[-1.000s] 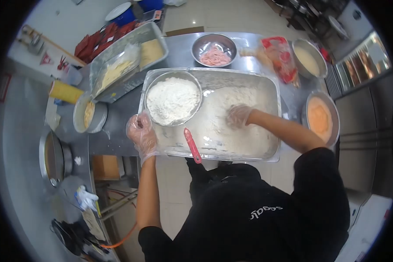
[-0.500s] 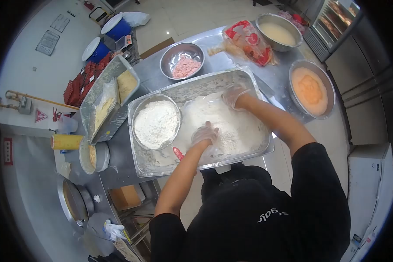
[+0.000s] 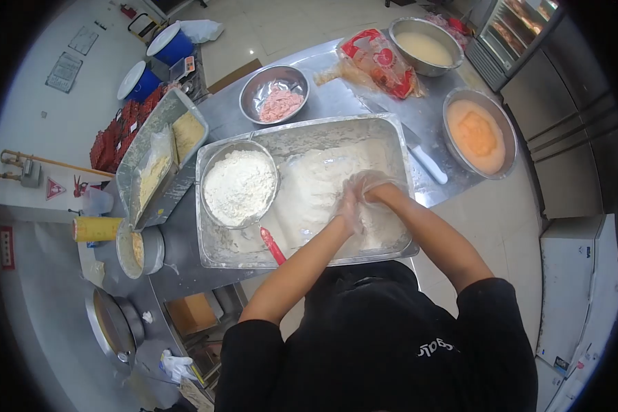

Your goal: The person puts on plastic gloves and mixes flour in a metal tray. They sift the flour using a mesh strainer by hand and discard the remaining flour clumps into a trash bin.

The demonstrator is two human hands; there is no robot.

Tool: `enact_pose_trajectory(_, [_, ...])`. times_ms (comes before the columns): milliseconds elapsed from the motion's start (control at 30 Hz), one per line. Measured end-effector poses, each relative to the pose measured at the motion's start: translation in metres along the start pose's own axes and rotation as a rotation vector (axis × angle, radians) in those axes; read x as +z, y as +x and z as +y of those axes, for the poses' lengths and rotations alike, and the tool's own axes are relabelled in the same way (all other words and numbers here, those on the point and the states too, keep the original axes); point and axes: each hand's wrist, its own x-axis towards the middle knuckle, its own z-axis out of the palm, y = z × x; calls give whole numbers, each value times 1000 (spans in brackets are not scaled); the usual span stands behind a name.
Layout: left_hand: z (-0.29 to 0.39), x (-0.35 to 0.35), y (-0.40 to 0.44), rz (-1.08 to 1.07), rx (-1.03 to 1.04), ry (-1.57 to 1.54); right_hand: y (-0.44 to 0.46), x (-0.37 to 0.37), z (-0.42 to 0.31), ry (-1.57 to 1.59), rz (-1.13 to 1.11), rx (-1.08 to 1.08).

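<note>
One steel table (image 3: 223,108) carries the whole layout. The largest item on it, the tray (image 3: 326,134), stands nearest the person and bears a broad layer of flour (image 3: 316,172), the material being worked. Left of the tray, the tub (image 3: 178,180) holds a bag and pale yellow food. Beyond the tray's right end sits the orange-filled bowl (image 3: 512,147); past the far wall lies the red-printed bag (image 3: 378,62), between a bowl of pale liquid (image 3: 429,26) and a smaller bowl of pink pieces (image 3: 288,75). Inside the tray, at its left end, the sieve (image 3: 277,185) is heaped with more flour, its red handle (image 3: 272,246) directed toward the near wall.

The left hand (image 3: 350,209) and the right hand (image 3: 369,182), both in clear gloves, come together low over the flour in the tray's right half. Blur and overlap cover the fingers of each; whether they are released or closed on flour cannot be told. The knife (image 3: 429,165) lies just outside the tray's right wall.

The step in hand is judged to be working the loose flour by hand. A further move calls for low, gentle strokes, with the left forearm clear of the handle.
</note>
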Motion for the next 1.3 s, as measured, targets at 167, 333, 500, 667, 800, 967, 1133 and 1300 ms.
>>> enact_pose_trajectory(167, [-18, 1, 43, -141, 152, -547, -24, -13, -17, 65, 108, 30])
enact_pose_trajectory(333, [-24, 9, 84, -18, 326, -739, -53, -35, -43, 190, 521, 196])
enact_pose_trajectory(500, [12, 8, 36, 241, 427, -149, -27, -44, -16, 18, 485, 140])
enact_pose_trajectory(667, [25, -42, 23, 268, 615, 359, -25, -73, -3, -226, 529, -80])
enact_pose_trajectory(800, [45, -74, -15, 329, 578, 574, 0, -73, 20, -313, 563, 1])
enact_pose_trajectory(967, [36, -111, 48, 650, 611, 891, 38, -100, 10, -188, 623, 82])
enact_pose_trajectory(1133, [67, -64, 38, 1150, 601, 810, 63, -122, 10, -145, 585, -9])
enact_pose_trajectory(1300, [62, -58, 88, 1158, 857, 922, 35, -90, -10, 31, 870, -89])
